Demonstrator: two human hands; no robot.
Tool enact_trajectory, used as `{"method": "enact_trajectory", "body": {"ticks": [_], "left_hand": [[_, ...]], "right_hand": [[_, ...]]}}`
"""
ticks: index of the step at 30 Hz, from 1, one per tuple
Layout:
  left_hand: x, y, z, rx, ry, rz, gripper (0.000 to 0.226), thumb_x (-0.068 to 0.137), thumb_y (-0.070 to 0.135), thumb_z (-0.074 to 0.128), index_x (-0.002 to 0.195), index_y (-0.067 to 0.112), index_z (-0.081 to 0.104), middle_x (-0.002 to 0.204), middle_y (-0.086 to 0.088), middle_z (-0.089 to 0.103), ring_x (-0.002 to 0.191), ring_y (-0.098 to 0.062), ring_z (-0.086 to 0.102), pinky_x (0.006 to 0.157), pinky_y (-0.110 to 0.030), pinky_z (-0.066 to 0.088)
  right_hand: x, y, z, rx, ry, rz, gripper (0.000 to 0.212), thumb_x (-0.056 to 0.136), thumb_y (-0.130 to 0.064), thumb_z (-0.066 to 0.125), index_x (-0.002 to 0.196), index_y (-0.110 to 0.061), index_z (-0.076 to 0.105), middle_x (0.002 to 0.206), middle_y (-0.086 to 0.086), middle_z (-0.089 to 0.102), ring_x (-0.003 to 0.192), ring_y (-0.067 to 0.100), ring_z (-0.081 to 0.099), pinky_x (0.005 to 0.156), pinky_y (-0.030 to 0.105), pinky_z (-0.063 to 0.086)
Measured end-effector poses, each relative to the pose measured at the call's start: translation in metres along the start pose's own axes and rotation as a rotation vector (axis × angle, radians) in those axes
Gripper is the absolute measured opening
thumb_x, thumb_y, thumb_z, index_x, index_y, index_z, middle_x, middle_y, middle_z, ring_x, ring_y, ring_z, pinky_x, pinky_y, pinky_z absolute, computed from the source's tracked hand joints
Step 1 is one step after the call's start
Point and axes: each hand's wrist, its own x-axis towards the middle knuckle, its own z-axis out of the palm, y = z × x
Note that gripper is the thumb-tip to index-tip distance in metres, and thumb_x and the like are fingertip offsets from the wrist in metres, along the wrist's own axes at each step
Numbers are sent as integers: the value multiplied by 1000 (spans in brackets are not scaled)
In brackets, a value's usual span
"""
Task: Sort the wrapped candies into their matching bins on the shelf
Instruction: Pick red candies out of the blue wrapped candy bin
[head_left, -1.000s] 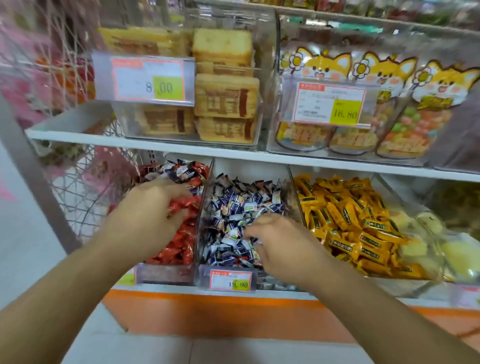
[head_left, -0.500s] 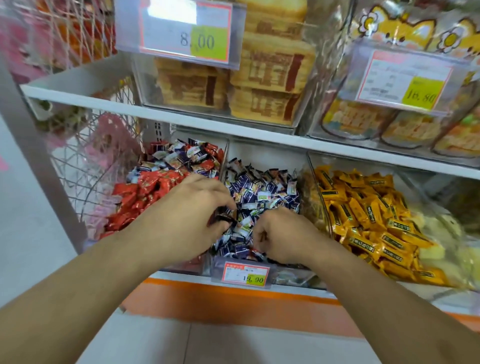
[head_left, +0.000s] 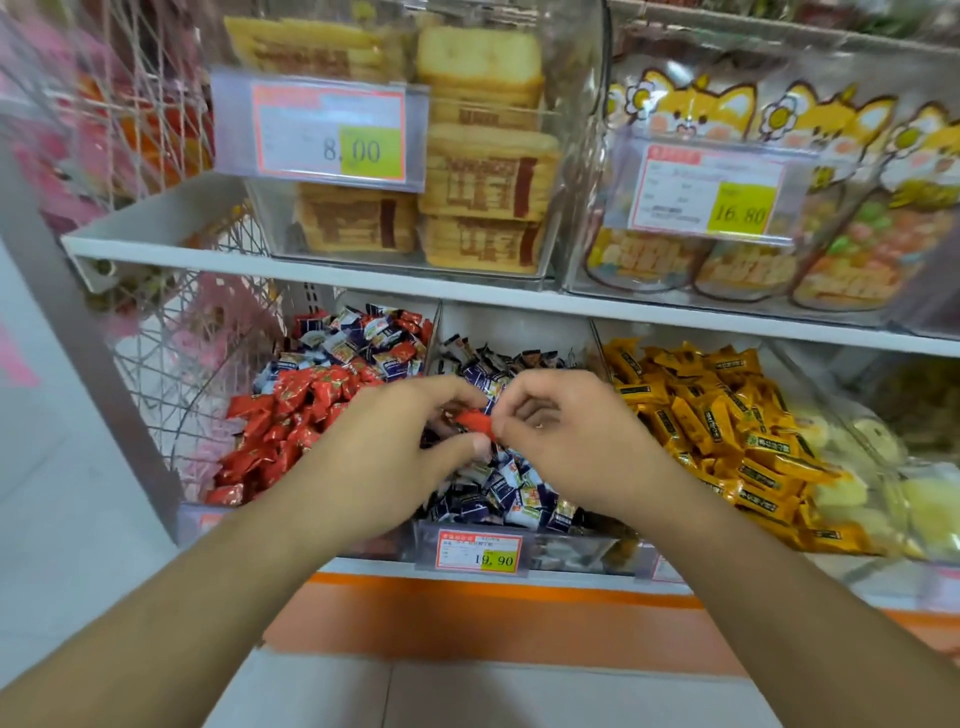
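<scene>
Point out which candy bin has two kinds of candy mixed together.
The leftmost bin: red candies in front, dark blue ones piled behind. The middle bin looks all dark blue; the next is all yellow.

- I see glossy, crinkled film on the red candies (head_left: 291, 415), the navy candies (head_left: 498, 483) and the yellow candies (head_left: 727, 431).
- The bins (head_left: 576, 171) look like clear, smooth plastic.
- The shelf (head_left: 363, 273) reads as matt white painted metal.
- The side rack (head_left: 171, 358) is thin wire.

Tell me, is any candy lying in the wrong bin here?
Yes. Blue-and-white candies lie piled at the back of the left bin, which otherwise holds red candies. Both hands pinch one red candy above the middle bin of blue ones.
</scene>
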Motion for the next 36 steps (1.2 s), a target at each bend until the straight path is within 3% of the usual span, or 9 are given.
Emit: {"method": "enact_trajectory", "body": {"ticks": [4,8,12,15,19,24,28,33,36], "left_hand": [[-2,-11,-29,12,173,-95,11,89,36,76,98,40,73,84,21,70,83,6,62,73,-17,47],[-13,-36,-46,258,176,-134,44,93,32,71,136,38,61,135,18,62,124,-7,57,101,-23,41],[-16,-42,-35,276,36,-50,59,97,39,64,152,40,43,161,22,32,148,-6,32,122,-28,26],[-9,-40,-20,290,-86,24,65,99,48,58,157,41,32,167,20,16,155,-1,8,128,-37,15],[-1,-41,-8,381,-219,62,64,101,54,48,159,44,23,167,24,1,148,8,-12,119,-27,-6],[1,-49,-8,388,-252,85,57,100,58,48,154,48,32,167,27,-1,152,6,-5,120,-26,-5],[2,-54,-6,364,-241,94,55,99,59,50,151,47,39,166,30,2,143,15,1,121,-26,-4],[1,-55,-8,348,-257,87,54,99,60,49,151,49,38,165,33,0,140,18,2,121,-26,-3],[1,-54,-8,345,-268,77,55,99,58,50,151,49,36,165,33,-2,138,19,1,118,-23,-5]], "right_hand": [[1,0,0,102,16,25,18,96,-19,69,84,-32,73,87,-10,72,86,7,68,80,28,60],[6,17,9,-88,-122,57,20,100,-20,65,113,-35,71,115,-15,67,104,4,63,84,21,50],[21,22,27,-249,-287,-21,45,98,-39,70,141,-37,59,158,-10,42,146,14,37,121,35,31],[34,34,51,-352,-406,-50,59,85,-63,73,140,-46,56,170,-6,18,156,23,15,125,52,22],[41,48,56,-480,-397,-54,51,81,-66,75,128,-50,63,168,-16,18,151,21,28,113,54,40],[42,55,39,-599,-324,-6,27,86,-50,79,111,-44,73,152,-18,39,136,16,44,99,47,51],[41,60,31,-678,-182,73,16,90,-44,77,102,-34,77,132,-9,52,116,18,57,79,36,54],[43,58,28,-673,-58,135,5,92,-28,76,95,-24,76,125,0,58,105,26,64,80,42,60],[45,59,27,-648,-37,115,5,91,-23,75,94,-26,75,124,-1,60,111,24,62,86,43,60]]}}
